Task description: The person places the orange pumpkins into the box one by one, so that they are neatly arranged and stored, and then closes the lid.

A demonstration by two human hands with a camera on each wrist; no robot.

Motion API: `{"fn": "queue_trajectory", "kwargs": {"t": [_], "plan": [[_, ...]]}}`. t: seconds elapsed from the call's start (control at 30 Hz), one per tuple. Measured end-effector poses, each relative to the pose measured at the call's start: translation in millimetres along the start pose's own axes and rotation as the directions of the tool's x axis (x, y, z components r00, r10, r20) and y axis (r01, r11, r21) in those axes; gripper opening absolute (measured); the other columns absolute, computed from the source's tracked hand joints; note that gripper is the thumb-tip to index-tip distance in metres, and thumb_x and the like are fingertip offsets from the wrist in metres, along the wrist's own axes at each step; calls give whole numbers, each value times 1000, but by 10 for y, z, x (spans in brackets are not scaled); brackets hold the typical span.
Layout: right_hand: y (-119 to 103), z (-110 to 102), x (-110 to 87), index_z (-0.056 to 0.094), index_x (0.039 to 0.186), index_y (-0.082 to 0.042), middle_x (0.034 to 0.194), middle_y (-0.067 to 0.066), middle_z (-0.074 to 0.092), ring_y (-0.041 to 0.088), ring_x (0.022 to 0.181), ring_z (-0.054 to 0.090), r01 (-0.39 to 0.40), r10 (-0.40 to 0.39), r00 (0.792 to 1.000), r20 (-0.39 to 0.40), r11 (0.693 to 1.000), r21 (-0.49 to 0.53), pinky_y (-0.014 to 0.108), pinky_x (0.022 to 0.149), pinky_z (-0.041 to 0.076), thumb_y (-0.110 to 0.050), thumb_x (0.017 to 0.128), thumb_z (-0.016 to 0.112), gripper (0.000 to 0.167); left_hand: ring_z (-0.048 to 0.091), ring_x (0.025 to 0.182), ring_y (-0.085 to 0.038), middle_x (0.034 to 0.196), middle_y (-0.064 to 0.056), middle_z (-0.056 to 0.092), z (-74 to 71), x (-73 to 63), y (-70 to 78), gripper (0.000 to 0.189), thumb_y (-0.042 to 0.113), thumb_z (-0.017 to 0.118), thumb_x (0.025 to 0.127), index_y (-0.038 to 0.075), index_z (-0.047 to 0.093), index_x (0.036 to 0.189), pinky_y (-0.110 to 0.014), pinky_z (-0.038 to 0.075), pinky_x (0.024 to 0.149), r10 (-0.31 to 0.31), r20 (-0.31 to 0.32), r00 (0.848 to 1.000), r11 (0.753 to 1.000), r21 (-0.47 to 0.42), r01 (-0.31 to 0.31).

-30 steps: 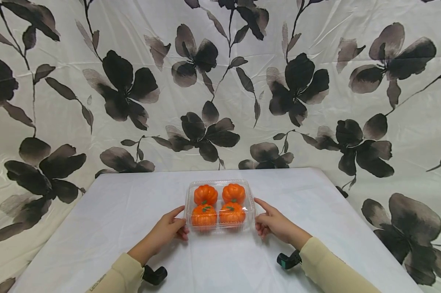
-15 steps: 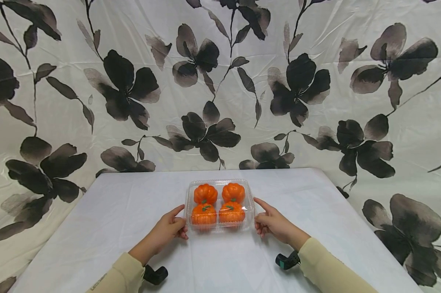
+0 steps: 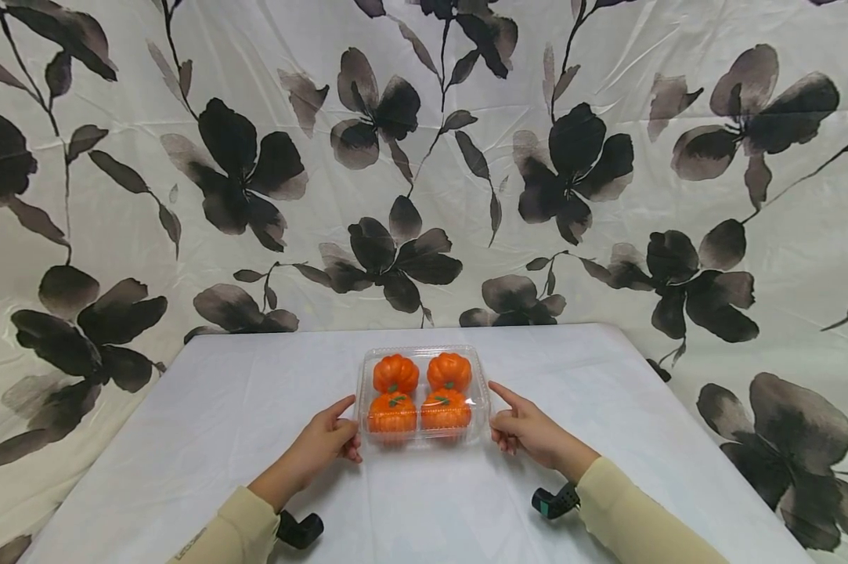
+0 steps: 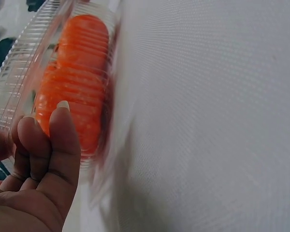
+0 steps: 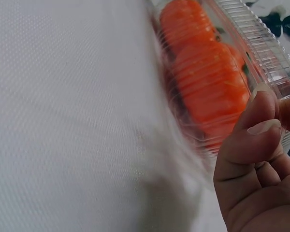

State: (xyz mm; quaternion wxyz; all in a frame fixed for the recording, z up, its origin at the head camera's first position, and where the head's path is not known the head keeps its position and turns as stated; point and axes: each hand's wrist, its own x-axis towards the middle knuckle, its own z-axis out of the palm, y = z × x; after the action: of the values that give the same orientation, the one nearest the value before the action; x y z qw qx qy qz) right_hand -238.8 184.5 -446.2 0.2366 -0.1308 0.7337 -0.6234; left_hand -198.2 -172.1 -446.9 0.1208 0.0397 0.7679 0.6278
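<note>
A clear plastic clamshell box [image 3: 424, 439] sits on the white table, holding several orange pumpkins [image 3: 395, 374] with green stems, in two rows. My left hand [image 3: 325, 439] is at the box's left side, index finger pointing along it and the other fingers bent. At the right side, my right hand [image 3: 532, 432] mirrors this pose. Both index fingertips are at or very near the box's edges; firm contact cannot be told. In the left wrist view, loosely bent fingers [image 4: 63, 140] overlap the ridged wall. The right wrist view shows bent fingers [image 5: 251, 145] in front of the box's near corner.
A white cloth covers the table [image 3: 254, 384]. Behind it hangs a pale curtain [image 3: 480, 274] with dark flowers. Black wrist-worn devices [image 3: 300, 530] stick out below both cream sleeves [image 3: 642, 509].
</note>
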Motion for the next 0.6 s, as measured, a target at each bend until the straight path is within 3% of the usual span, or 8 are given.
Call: {"fn": "queue_trajectory", "kwargs": {"t": [0.37, 0.5, 0.6], "plan": [[14, -70, -30, 11, 157, -22, 76, 5, 61, 15, 64, 55, -33, 34, 999, 17, 999, -23, 26, 57, 47, -18, 97, 53, 73, 62, 66, -19, 80, -13, 62, 9, 18, -6, 60, 13, 47, 99, 3, 22, 153, -34, 60, 71, -26, -58, 998, 997, 66, 30], [15, -117, -47, 13, 157, -20, 83, 7, 62, 17, 67, 57, -31, 32, 999, 24, 998, -56, 26, 59, 49, -25, 97, 54, 72, 63, 68, -19, 83, -13, 64, -38, 41, -8, 60, 15, 49, 98, 5, 26, 152, -33, 59, 71, 6, -77, 997, 988, 152, 6], [0, -156, -57, 12, 157, -17, 91, 11, 63, 19, 72, 59, -19, 20, 1000, 17, 995, -97, 27, 59, 50, -28, 98, 53, 72, 62, 70, -19, 85, -11, 64, -89, 54, 14, 58, 16, 49, 98, 5, 29, 151, -31, 58, 70, 38, -100, 994, 968, 251, -12]]}}
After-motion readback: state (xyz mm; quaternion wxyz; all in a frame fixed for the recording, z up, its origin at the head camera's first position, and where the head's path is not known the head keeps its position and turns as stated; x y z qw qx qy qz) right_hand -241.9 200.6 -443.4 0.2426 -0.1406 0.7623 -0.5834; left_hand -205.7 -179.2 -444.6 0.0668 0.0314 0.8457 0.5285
